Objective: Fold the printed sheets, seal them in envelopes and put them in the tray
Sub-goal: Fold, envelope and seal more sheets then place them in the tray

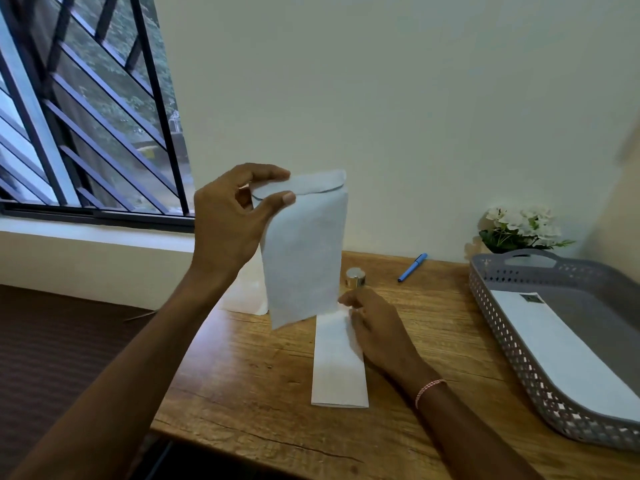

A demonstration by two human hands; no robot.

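Envelope readied, left of the tray
Left hand pinches the envelope upright by its flap; right hand pinches the folded sheet on the table, nearer the tray. Best to spread the mouth, then slide the sheet in squarely.

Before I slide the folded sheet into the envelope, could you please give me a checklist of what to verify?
1. Envelope held steady: ok. The left grip pinches its top corner and it hangs upright above the table.
2. Flap clear of the mouth: cannot tell. It looks bent over the top.
3. Sheet folded: ok. It lies flat as a narrow strip.
4. Sheet held: cannot tell. The right grip rests on its far end, fingers curled.
5. Room in the tray: ok. One white piece lies inside, with bare floor beside it.
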